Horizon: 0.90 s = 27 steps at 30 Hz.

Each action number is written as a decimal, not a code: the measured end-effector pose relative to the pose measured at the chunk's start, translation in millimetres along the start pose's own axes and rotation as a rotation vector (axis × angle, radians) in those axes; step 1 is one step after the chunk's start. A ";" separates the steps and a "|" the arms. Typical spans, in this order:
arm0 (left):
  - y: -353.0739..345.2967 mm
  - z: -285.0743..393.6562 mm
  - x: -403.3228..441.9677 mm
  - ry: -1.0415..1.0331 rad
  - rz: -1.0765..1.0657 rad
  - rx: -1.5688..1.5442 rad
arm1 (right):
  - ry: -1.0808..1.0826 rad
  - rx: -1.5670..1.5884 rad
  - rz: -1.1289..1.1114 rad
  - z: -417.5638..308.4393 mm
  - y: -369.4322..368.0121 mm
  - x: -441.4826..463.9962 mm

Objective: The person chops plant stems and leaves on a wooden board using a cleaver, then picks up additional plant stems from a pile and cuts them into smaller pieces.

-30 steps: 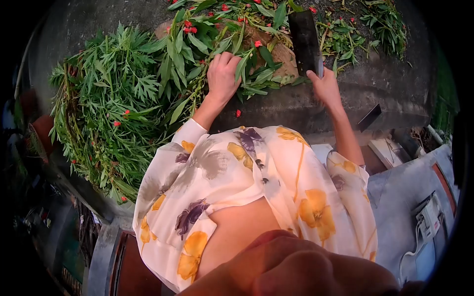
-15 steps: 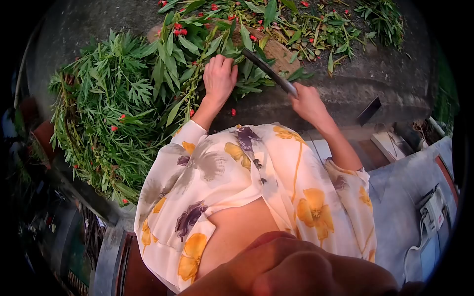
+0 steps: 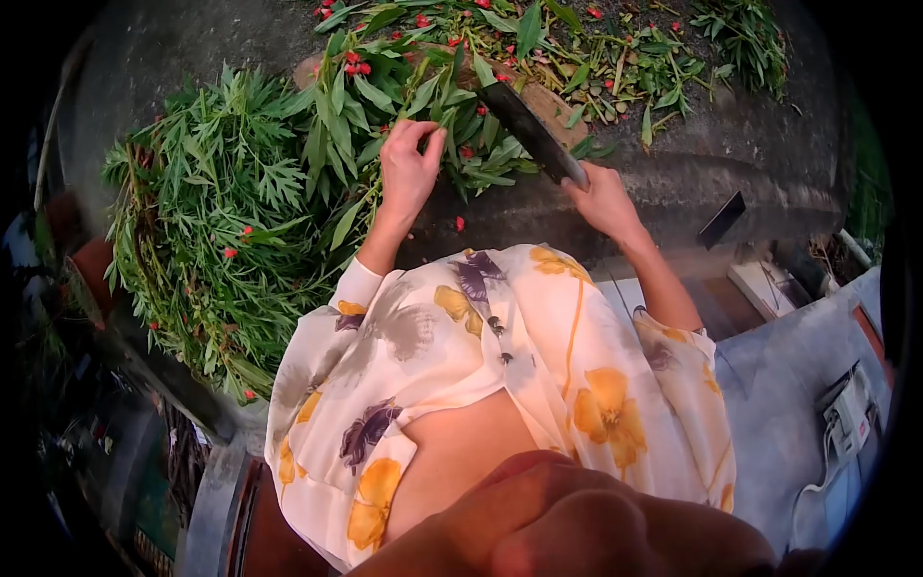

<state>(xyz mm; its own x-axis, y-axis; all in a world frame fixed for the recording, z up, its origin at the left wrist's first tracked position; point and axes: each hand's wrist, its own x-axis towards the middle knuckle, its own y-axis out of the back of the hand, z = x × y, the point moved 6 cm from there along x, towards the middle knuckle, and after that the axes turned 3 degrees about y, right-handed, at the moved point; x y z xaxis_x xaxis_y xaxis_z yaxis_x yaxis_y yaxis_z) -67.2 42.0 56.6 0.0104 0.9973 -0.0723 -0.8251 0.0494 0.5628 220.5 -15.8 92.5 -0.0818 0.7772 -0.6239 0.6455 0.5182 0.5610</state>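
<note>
My right hand (image 3: 603, 199) is wrapped round the handle of a dark, broad-bladed cleaver (image 3: 529, 130). The blade slants up and left, its far end among leaves over a brown chopping board (image 3: 553, 108). My left hand (image 3: 411, 163) is just left of the blade, beside leafy stems with red flowers (image 3: 356, 91). Its thumb and index finger come together at the tips; whatever may be between them is too small to make out. A large heap of green feathery-leaved plants (image 3: 226, 212) lies left of my left hand.
Cut stems and leaves (image 3: 625, 72) are scattered beyond the board on the grey stone surface (image 3: 731, 144). A dark flat object (image 3: 721, 220) lies near its front edge at the right. Another leafy bunch (image 3: 750, 43) is at the far right. A white device (image 3: 849, 413) is lower right.
The cleaver has come down from upright at the right to a leftward slant over the board, then turned its broad side to view. My left hand has shifted slightly left and loosened from the stems.
</note>
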 end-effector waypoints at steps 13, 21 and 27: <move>34.0 6.0 99.0 0.036 -0.057 0.072 | 0.080 0.027 -0.361 -0.2 -23.4 62.7; 73.4 -14.6 34.0 0.103 0.132 0.029 | -0.034 0.046 0.478 66.1 146.4 121.4; 50.7 -1.7 1.5 -0.024 0.054 0.124 | 0.112 0.123 -0.118 25.5 38.6 54.9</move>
<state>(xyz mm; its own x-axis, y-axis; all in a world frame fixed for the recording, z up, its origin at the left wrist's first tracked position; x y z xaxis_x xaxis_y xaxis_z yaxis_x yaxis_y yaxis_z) -110.0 45.9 83.6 -0.0175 0.9996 -0.0202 -0.7484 0.0003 0.6632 260.3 37.8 66.1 -0.2419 0.7524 -0.6127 0.7137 0.5658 0.4130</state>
